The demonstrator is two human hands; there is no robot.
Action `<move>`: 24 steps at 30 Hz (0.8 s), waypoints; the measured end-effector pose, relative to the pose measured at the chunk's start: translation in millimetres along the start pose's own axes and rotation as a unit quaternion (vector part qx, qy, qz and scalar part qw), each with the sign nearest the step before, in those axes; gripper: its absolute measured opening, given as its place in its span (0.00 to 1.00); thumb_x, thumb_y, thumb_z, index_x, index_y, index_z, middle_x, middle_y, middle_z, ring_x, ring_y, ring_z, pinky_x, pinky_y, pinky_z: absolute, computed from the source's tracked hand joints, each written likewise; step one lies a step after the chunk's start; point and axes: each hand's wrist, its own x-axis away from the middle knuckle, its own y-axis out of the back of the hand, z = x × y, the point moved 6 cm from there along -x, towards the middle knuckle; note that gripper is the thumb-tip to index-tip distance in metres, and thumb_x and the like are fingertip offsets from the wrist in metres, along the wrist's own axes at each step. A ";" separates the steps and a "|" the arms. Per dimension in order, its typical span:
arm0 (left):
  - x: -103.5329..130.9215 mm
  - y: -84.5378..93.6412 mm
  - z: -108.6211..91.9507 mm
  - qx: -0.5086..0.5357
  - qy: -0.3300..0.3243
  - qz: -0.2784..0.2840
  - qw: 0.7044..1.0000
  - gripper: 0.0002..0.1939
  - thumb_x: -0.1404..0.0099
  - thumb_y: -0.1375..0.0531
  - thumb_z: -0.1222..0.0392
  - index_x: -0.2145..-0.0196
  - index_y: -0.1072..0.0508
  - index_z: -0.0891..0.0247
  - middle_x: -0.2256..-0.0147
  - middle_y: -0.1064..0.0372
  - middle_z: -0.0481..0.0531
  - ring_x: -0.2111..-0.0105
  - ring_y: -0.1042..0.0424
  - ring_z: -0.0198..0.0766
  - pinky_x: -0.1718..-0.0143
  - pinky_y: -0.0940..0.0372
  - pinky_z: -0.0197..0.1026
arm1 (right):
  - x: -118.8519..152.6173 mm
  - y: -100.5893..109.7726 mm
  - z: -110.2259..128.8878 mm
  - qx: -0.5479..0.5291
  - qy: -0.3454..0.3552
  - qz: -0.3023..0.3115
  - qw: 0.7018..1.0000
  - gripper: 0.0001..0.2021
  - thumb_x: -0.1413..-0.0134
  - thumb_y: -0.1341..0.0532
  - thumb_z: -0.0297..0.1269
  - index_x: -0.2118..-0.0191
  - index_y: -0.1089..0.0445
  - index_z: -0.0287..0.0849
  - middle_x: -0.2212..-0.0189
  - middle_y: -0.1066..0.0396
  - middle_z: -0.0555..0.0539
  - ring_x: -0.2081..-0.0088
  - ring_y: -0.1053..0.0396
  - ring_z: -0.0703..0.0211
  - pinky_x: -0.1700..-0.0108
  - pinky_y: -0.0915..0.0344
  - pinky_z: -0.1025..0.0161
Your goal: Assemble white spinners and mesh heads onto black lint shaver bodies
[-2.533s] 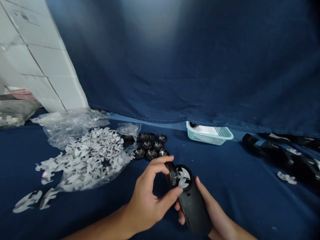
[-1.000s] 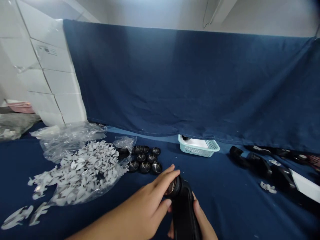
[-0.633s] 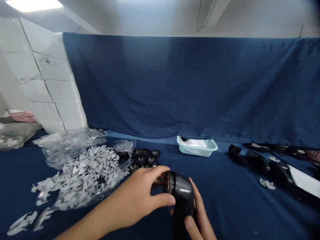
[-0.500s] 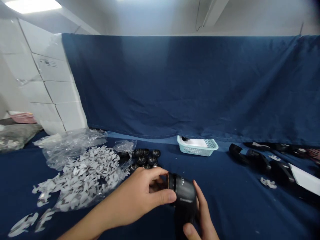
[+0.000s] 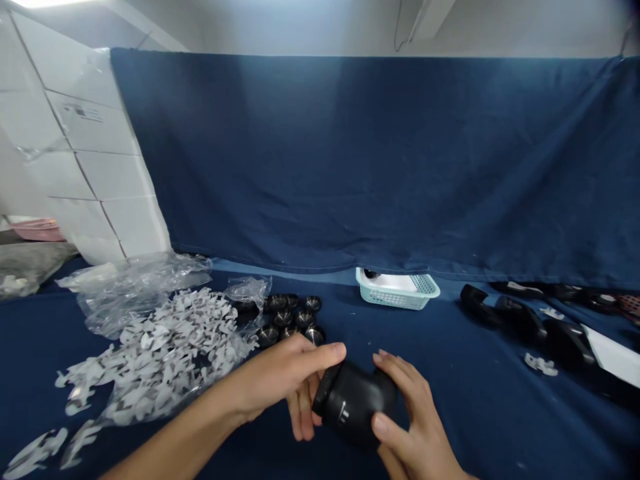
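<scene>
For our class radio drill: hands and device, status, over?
Right hand grips device; left hand at its end. Device tilted, white marks showing. Black caps beyond left hand.

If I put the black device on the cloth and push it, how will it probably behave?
The black device is probably stiff: it shows no dent where the right hand grips it. Its rounded shape could let it rock or roll. Its smooth surface may feel slippery.

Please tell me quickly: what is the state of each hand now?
Left hand: closed around the rim end of the black device.
Right hand: closed on the same device's body, holding it.
</scene>
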 end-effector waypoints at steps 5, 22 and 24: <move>-1.0 -0.4 -9.4 -0.043 -0.072 -0.028 0.996 0.24 0.37 0.41 0.40 0.62 0.26 0.67 0.75 0.29 0.50 0.81 0.30 0.33 0.80 0.34 0.34 | 16.7 -14.7 -7.0 -0.160 -0.083 0.053 0.982 0.38 0.40 0.39 0.34 0.31 0.60 0.57 0.37 0.44 0.40 0.39 0.39 0.41 0.44 0.33 0.45; 12.7 19.7 -36.9 -0.301 -0.174 -0.209 0.914 0.23 0.33 0.43 0.45 0.45 0.29 0.57 0.46 0.30 0.57 0.50 0.28 0.51 0.47 0.36 0.55 | 28.6 -50.6 -5.7 -0.600 -0.479 0.067 0.637 0.45 0.44 0.38 0.55 0.31 0.65 0.50 0.54 0.26 0.40 0.63 0.23 0.50 0.52 0.34 0.46; 8.0 16.1 -30.6 -0.304 -0.154 -0.163 0.926 0.23 0.34 0.42 0.46 0.45 0.29 0.56 0.50 0.26 0.56 0.54 0.26 0.50 0.51 0.32 0.53 | 27.5 -49.8 -7.8 -0.590 -0.475 0.048 0.651 0.44 0.44 0.37 0.54 0.31 0.64 0.50 0.54 0.26 0.41 0.61 0.24 0.50 0.51 0.34 0.45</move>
